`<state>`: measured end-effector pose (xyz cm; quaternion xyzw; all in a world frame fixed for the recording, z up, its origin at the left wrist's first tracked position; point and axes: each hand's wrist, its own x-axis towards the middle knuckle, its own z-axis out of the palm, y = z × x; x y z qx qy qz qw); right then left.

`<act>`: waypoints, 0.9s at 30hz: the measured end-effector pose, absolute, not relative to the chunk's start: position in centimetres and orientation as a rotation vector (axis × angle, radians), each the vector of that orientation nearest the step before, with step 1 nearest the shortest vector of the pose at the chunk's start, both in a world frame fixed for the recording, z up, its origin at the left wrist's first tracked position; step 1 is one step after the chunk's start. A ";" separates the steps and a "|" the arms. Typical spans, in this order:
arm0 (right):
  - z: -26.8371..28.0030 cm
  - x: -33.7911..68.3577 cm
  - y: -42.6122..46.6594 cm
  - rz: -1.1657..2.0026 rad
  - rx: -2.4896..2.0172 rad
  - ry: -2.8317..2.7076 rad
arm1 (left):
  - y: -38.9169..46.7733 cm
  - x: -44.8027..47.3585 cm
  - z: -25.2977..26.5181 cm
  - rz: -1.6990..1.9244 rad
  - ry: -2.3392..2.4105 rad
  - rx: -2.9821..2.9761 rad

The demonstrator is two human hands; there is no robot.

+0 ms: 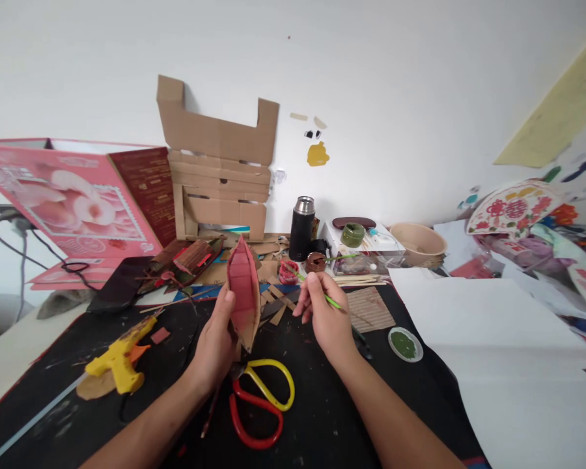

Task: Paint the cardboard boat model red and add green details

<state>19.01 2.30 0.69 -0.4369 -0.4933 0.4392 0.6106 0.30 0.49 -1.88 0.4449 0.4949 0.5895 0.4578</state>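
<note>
My left hand grips a small cardboard boat by its left side, tilted so the hollow faces me. Its inside is red over most of its length, with bare tan cardboard at the lower tip. Between the thumb and fingers of my right hand is a thin green-handled paintbrush, pointing up and left. Its tip is near a small tub of red paint; I cannot tell whether they touch. A jar of brown paint stands just behind, with another green brush across it.
Scissors with red and yellow handles lie below the boat. At left are a yellow glue gun and a dark phone. A black flask, corrugated cardboard, a green-paint lid and white paper are around.
</note>
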 end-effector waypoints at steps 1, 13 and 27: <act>0.5 18.8 2.4 1.053 -1.010 -1.145 | 0.4 0.5 -1.6 1.447 1.185 1.074; 0.3 18.9 1.3 0.817 -1.093 -1.607 | -0.3 0.9 -1.0 1.417 0.921 0.968; -0.5 18.4 1.4 0.960 -1.147 -1.593 | -0.3 0.3 -0.6 1.445 0.898 1.046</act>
